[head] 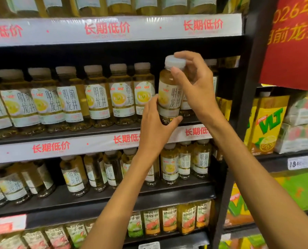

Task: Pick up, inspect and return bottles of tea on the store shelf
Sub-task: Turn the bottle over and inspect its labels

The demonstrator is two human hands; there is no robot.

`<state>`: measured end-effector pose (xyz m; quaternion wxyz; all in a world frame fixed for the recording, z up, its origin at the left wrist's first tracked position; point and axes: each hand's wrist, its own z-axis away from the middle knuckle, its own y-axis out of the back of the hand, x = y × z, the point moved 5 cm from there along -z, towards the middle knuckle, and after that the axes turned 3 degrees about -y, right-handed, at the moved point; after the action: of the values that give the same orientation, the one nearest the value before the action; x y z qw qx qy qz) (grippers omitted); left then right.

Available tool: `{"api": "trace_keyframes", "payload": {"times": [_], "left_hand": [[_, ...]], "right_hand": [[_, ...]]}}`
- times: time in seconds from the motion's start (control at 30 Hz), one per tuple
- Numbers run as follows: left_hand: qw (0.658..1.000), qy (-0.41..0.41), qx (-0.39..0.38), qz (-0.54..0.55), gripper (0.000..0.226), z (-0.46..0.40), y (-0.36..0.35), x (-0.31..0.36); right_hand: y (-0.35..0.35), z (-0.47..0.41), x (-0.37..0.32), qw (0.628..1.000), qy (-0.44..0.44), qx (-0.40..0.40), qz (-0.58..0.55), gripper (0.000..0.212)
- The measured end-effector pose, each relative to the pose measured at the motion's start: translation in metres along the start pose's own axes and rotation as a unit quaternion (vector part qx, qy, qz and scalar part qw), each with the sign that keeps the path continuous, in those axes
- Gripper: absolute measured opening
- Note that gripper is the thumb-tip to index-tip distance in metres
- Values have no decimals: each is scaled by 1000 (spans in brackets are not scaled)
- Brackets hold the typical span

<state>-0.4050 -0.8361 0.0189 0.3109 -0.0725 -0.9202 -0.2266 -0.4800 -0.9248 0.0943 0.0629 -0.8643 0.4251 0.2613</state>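
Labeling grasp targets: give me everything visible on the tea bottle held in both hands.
The held tea bottle is clear plastic with pale golden liquid, a white screw cap and a white label with black characters and a yellow cup picture. It is upright, raised in front of the middle shelf row. The left hand grips its base; the right hand pinches the cap.

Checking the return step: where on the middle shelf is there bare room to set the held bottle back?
The bottle, gripped by the left hand and right hand, hangs over a gap at the row's right end, between the row of bottles and the upright. One bottle shows behind it. Leftward the row stands shoulder to shoulder, with bare shelf only along its front edge.
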Motion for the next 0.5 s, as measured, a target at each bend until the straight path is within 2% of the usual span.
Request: {"api": "trace_keyframes", "payload": {"times": [0.07, 0.13, 0.23, 0.27, 0.33, 0.4, 0.5], "left_hand": [[997, 21, -12, 69, 68, 4, -3, 6], [990, 50, -25, 132, 55, 14, -5, 11], [969, 85, -72, 219, 43, 41, -11, 16], [958, 98, -98, 252, 43, 51, -15, 17], [931, 133, -144, 308, 49, 74, -25, 17], [905, 169, -162, 356, 59, 94, -30, 17], [874, 205, -163, 410, 66, 113, -29, 14]], "right_hand": [[9, 0, -9, 998, -14, -2, -56, 28], [16, 3, -12, 994, -39, -17, -105, 28], [18, 13, -5, 977, -107, -69, -169, 29], [16, 19, 0, 959, -148, -90, -224, 28], [7, 34, 12, 889, -247, -136, -360, 26], [0, 51, 21, 834, -303, -164, -431, 24], [-8, 69, 29, 822, -308, -170, -446, 22]]}}
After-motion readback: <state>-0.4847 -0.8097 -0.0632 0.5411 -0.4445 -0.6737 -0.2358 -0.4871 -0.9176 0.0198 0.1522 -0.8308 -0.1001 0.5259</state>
